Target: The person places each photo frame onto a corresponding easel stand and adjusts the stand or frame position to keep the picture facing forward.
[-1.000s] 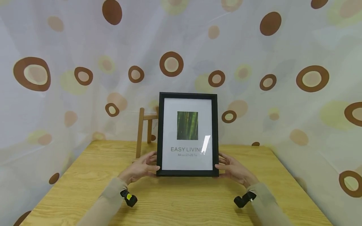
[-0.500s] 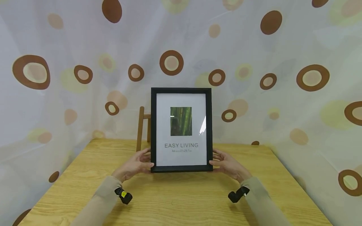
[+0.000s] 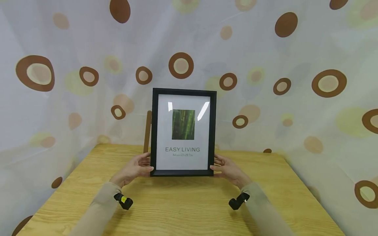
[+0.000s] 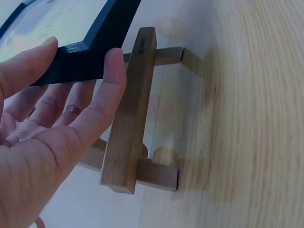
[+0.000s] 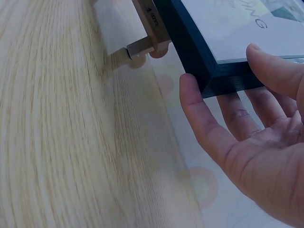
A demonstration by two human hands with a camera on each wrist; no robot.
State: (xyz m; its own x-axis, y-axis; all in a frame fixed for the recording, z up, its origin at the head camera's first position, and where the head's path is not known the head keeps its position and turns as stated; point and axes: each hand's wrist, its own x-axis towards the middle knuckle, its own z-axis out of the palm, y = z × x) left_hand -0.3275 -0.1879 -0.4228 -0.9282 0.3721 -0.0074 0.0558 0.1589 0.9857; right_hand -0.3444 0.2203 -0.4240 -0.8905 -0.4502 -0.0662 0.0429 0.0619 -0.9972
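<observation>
A black picture frame (image 3: 183, 173) stands nearly upright in the air above the table, facing the head camera, with "EASY LIVING" and a green bamboo picture behind its glass. My left hand (image 3: 133, 168) grips its lower left corner, thumb on the front and fingers around the side and back. At the lower right corner my right hand (image 3: 229, 168) holds it the same way. Behind the frame stands a wooden easel (image 3: 147, 131), mostly hidden in the head view. The left wrist view shows its ledge bar (image 4: 130, 109) and two feet, close beside the left hand's fingers.
The wooden table (image 3: 183, 206) stretches below both hands. A white curtain (image 3: 189, 39) with brown and yellow dots closes off the back and both sides.
Both hands have carried the picture frame to the left and slightly upward in the head view. It now covers more of the easel, leaving only the left post visible.
</observation>
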